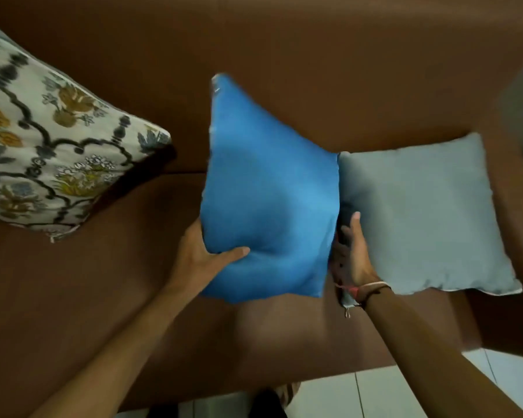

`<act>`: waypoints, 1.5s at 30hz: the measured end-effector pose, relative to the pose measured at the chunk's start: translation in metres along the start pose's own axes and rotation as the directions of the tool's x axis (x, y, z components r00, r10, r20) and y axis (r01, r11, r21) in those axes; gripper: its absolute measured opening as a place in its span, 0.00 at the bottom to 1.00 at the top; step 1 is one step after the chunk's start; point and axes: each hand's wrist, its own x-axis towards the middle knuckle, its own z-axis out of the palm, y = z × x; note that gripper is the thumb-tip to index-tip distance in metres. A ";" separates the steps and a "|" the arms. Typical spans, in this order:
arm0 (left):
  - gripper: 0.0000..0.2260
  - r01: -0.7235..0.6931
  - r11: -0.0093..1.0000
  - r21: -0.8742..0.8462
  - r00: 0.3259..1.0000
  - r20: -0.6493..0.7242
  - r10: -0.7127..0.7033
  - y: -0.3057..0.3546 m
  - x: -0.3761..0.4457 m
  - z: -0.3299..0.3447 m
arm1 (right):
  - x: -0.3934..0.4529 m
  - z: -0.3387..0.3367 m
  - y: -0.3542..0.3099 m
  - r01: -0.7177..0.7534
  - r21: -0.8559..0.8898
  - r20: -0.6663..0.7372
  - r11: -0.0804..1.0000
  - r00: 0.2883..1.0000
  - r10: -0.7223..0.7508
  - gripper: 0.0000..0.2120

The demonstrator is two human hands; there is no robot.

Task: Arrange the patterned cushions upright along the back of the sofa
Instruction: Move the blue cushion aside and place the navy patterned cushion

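Head view: a blue cushion [269, 191] is held up between two bare hands above the seat of a brown sofa [314, 70]. The left hand [206, 257] is clasped on the cushion's lower left edge, with the thumb pressed across the front face and the fingers hidden behind the fabric. The right hand [352, 254] is laid flat against the cushion's right side, its fingers extended upward and partly tucked between the blue cushion and a grey cushion [420, 215] just beside it; whether these fingers are closed on the fabric cannot be told, though the cushion is supported from that side. A thin cord bracelet [366, 289] is worn on the right wrist. The blue cushion is tilted, with its upper corner raised toward the sofa back and its lower edge lifted clear of the seat; its outline is slightly blurred. The grey cushion is laid flat on the seat at the right, and its left edge is touched by the blue cushion. A zip pull [347, 312] is seen at the grey cushion's near left corner, below the right wrist. At the far left, well apart from the hands, a patterned cushion [52, 140] with a floral print in yellow, grey and black on cream is leaned against the sofa back. Pale floor tiles [375, 390] are seen beneath the front edge of the seat
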 end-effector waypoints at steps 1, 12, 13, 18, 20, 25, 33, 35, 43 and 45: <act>0.30 -0.111 0.992 0.062 0.994 0.028 0.110 0.024 -0.002 -0.013 | -0.001 0.006 -0.007 -0.046 0.090 0.026 0.995 0.999 0.044 0.32; 0.19 -0.446 0.248 0.860 0.822 0.284 0.493 0.006 -0.023 -0.099 | -0.021 -0.011 -0.018 -0.135 0.351 0.075 0.927 0.990 0.116 0.22; 0.26 -0.448 0.210 0.869 0.856 0.348 0.383 -0.008 -0.024 -0.095 | -0.021 -0.013 -0.013 -0.121 0.297 0.030 0.947 0.993 0.118 0.19; 0.63 -0.330 0.273 0.904 0.920 0.373 -0.123 -0.055 -0.010 -0.096 | -0.007 -0.043 0.010 0.306 -0.592 -0.070 0.746 0.902 -0.426 0.23; 0.70 -0.321 0.383 0.866 0.895 0.410 -0.178 -0.065 0.013 -0.103 | 0.006 -0.044 -0.010 0.454 -0.784 0.289 0.424 0.871 -0.398 0.49; 0.74 -0.237 0.694 0.680 0.775 0.563 -0.287 -0.065 0.054 -0.100 | 0.030 0.005 -0.047 0.481 -0.866 0.500 0.136 0.845 0.189 0.74; 0.60 -0.344 0.432 0.834 0.934 0.353 0.061 -0.037 0.015 -0.094 | -0.002 -0.002 -0.042 0.615 -0.788 0.597 -0.018 0.758 -0.263 0.65; 0.59 -0.383 0.363 0.849 0.921 0.322 0.220 -0.013 0.012 -0.095 | -0.007 -0.001 -0.057 0.643 -0.763 0.611 -0.072 0.680 -0.406 0.63; 0.60 -0.285 0.234 0.929 0.917 0.194 0.348 0.056 0.064 -0.117 | 0.009 0.050 -0.137 0.661 -0.733 0.605 -0.160 0.525 -0.599 0.57; 0.64 -0.250 0.237 0.939 0.930 0.165 0.327 0.058 0.076 -0.126 | 0.014 0.066 -0.147 0.666 -0.725 0.616 -0.177 0.511 -0.600 0.61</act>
